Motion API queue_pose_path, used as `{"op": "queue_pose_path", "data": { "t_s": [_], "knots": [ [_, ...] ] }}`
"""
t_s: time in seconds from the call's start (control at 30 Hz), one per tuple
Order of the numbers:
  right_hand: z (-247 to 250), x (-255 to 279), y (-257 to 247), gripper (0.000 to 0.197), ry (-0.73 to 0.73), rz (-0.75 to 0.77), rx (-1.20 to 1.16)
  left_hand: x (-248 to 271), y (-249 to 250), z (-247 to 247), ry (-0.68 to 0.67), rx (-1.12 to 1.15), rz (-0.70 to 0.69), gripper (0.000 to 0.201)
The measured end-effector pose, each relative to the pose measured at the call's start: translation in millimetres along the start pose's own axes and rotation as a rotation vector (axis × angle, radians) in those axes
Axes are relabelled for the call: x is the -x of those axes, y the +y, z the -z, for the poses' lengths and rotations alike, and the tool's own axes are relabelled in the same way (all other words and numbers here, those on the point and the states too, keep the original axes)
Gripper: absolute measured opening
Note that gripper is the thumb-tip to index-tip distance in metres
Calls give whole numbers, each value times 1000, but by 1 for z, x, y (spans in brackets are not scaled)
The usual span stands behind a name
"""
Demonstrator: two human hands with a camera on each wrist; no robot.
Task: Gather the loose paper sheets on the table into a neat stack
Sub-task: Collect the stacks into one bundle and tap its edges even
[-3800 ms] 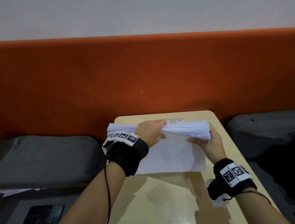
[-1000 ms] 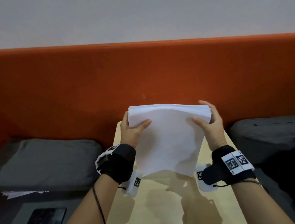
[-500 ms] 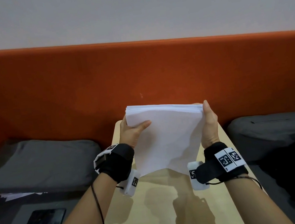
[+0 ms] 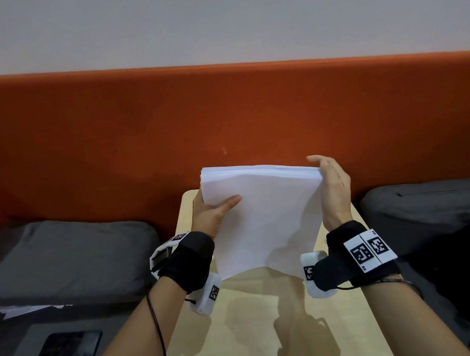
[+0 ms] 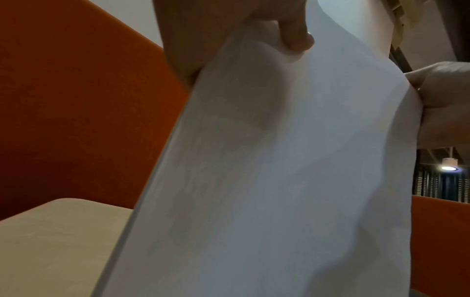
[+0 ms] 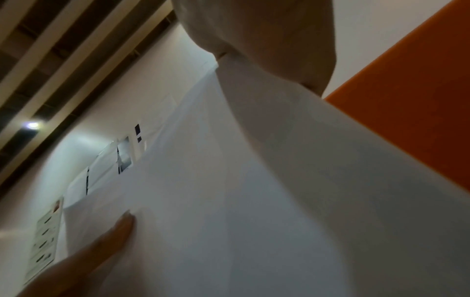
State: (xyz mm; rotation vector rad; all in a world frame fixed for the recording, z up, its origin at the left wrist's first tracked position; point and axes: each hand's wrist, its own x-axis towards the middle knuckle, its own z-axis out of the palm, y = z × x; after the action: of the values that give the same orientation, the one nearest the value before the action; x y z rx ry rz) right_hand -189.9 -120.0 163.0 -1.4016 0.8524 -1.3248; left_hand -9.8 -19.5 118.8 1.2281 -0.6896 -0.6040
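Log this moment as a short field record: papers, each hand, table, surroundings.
papers: paper stack held upright above the table, lower edge curling, top edges nearly flush
left hand: left hand grips the stack's left edge, thumb across the front sheet
right hand: right hand lies flat against the stack's right edge, fingers straight
table: light wooden table below the stack
surroundings: orange backrest behind; grey cushions on either side; dark phone at lower left

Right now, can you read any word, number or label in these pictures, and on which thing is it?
No text can be read.
Marker tags on the wrist bands: black-and-white code patterns, tiny characters beside them too small.
Paper stack: facing sheet blank.
Notices on the wall: blurred, unreadable.
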Motion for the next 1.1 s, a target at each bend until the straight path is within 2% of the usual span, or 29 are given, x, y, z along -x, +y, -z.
{"op": "queue_pose_path", "data": {
  "t_s": [0.07,0.17,0.2,0.27,0.33,0.4,0.6,0.7,0.77,0.87,0.97,1.1],
  "knots": [
    [1,1,0,32,-25,-18,-22,-1,3,0,-3,9,-2,42],
    [10,8,17,64,-120,-32,-60,-2,4,2,-11,14,4,45],
    [12,15,25,65,-150,-37,-67,-2,3,2,-11,2,15,40],
    [13,27,39,44,-166,-97,-69,1,1,0,9,-12,29,29],
    [9,31,43,20,-123,-137,-69,3,3,-5,41,-8,8,27],
    [5,27,34,13,-82,-121,-79,3,13,-9,66,4,-38,32],
    [-2,7,1,14,-123,50,-125,-7,49,-9,32,69,-160,38],
    [4,12,10,24,-154,30,-59,-4,37,2,10,-2,-129,39],
    [9,18,23,33,-178,-22,-13,3,21,6,-32,-77,-54,43],
    [10,21,30,25,-167,-122,-41,8,12,0,-10,-92,20,38],
    [6,18,16,26,-116,-79,-77,6,23,-8,38,-62,-54,38],
    [6,11,0,28,-82,40,-143,-2,43,-9,-4,-13,-128,38]
  ]
}}
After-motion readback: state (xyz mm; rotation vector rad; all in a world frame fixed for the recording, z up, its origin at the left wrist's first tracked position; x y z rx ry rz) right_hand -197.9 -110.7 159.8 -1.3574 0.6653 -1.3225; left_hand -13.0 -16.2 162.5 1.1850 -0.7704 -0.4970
